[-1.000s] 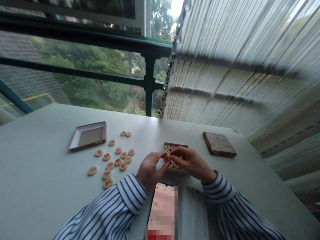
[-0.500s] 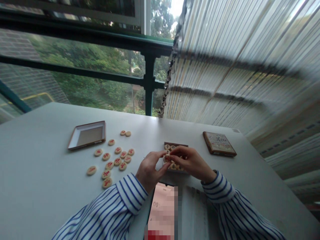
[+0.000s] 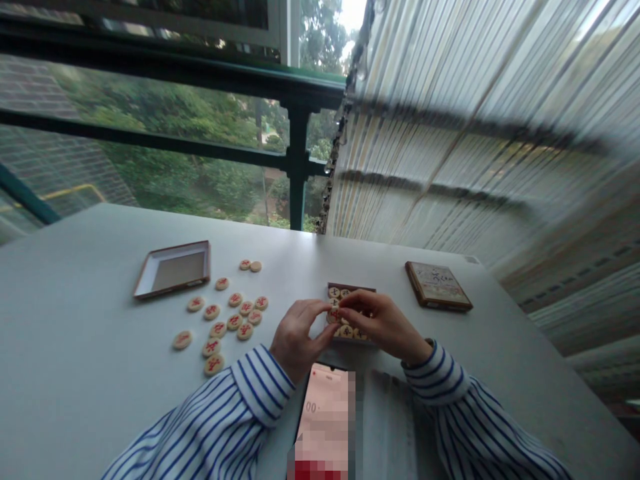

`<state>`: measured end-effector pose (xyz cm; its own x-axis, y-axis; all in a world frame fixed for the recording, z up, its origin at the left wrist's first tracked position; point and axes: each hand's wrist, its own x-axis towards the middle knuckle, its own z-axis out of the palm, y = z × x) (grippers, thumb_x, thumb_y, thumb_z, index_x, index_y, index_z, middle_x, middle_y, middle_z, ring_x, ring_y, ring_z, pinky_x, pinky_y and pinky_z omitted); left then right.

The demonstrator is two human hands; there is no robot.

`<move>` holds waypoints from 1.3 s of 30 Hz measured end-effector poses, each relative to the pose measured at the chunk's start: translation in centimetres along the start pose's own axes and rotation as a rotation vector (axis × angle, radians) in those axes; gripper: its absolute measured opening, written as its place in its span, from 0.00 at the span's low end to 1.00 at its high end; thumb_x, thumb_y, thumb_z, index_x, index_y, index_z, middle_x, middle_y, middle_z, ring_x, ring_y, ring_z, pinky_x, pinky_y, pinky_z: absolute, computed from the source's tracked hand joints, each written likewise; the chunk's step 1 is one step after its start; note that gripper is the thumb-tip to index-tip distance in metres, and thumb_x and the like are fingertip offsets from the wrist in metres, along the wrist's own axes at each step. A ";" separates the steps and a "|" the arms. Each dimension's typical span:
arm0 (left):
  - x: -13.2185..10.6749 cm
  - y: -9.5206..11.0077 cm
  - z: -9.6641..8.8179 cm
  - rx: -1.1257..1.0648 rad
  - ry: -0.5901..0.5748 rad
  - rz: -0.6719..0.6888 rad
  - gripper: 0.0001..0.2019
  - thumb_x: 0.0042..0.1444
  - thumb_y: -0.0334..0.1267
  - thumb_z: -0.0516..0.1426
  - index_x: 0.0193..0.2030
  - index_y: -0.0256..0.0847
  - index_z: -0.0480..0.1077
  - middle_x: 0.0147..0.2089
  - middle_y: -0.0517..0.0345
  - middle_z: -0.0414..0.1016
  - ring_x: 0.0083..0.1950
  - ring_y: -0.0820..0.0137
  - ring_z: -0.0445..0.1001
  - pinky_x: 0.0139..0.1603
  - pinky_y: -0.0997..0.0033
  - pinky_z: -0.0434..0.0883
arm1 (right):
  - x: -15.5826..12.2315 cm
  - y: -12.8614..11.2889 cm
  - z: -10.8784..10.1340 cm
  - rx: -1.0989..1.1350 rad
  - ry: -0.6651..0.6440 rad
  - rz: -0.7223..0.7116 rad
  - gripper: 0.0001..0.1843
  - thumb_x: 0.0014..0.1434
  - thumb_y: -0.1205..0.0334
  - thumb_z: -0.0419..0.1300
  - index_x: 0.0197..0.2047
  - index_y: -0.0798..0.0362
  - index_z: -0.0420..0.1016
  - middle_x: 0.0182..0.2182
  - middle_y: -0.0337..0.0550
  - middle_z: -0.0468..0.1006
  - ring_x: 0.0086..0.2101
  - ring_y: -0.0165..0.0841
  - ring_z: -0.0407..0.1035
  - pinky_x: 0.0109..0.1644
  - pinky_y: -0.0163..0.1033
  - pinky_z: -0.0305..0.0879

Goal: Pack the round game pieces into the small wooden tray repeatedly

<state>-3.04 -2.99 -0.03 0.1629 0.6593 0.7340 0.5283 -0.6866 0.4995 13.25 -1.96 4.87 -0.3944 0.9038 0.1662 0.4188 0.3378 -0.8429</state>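
On the white table, a shallow tray lies at the far left and a flat printed box at the far right. Between them, nearer the wearer, sits the open box, its dark-lettered pieces partly hidden by the hands. The left hand approaches from one side, forefinger and thumb apparently pinching a red-lettered piece across its rim; the right hand meets it opposite, its fingertips at the disc's edge, though whether they grip cannot be told. The disc is over the left part of the open box; whether it is raised or resting cannot be determined. Well to the left lie loose discs, mostly red-lettered. Each disc is probably light, stiff and not readily broken, but smooth enough to slip; the round edge, taken at opposite points, should offer the surest hold.
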 end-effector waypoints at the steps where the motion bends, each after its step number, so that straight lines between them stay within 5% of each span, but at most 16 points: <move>1: 0.0 0.0 0.0 -0.003 -0.003 -0.002 0.09 0.49 0.34 0.57 0.39 0.36 0.67 0.36 0.51 0.73 0.39 0.68 0.71 0.40 0.67 0.70 | 0.0 0.0 0.0 -0.010 0.000 0.000 0.13 0.53 0.55 0.55 0.34 0.56 0.72 0.27 0.40 0.74 0.26 0.25 0.64 0.27 0.31 0.59; 21: -0.1 -0.2 -0.1 -0.045 -0.004 -0.022 0.11 0.49 0.32 0.57 0.41 0.38 0.68 0.37 0.52 0.73 0.40 0.68 0.71 0.41 0.66 0.70 | -0.2 0.0 -0.4 -0.003 -0.034 -0.014 0.13 0.54 0.58 0.54 0.40 0.55 0.72 0.30 0.42 0.76 0.27 0.26 0.66 0.28 0.31 0.60; 39: -0.4 -0.2 -0.1 -0.259 -0.041 -0.261 0.11 0.50 0.36 0.56 0.41 0.39 0.71 0.36 0.54 0.76 0.35 0.71 0.73 0.37 0.70 0.71 | -0.3 -0.2 -0.7 -0.094 -0.050 -0.059 0.14 0.53 0.58 0.56 0.43 0.54 0.71 0.29 0.40 0.74 0.24 0.24 0.62 0.26 0.30 0.59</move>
<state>-3.27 -3.15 -0.40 0.0868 0.8308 0.5498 0.3290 -0.5448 0.7713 13.89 -2.15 5.32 -0.4603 0.8680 0.1863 0.4677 0.4154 -0.7802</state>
